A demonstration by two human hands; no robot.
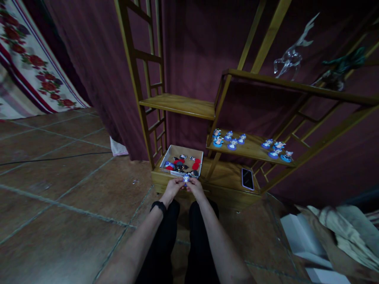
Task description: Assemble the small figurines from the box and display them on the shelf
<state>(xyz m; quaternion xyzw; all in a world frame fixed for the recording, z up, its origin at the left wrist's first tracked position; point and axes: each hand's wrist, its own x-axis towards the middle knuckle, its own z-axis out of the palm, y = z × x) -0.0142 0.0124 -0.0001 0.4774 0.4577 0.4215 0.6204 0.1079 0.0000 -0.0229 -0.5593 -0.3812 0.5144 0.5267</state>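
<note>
Here, left hand, right hand hold figurine; any lettering unreadable.

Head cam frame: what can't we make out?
Head view: side edges of the held figurine, hidden by fingers of the left hand and right hand.
Head view: parts of the box floor, covered by jumbled pieces.
Head view: green ornament detail, lost to blur and dim light.
Head view: lower white object, cut off by the bottom edge.

1 head camera | faces forward, down | near wooden shelf unit
</note>
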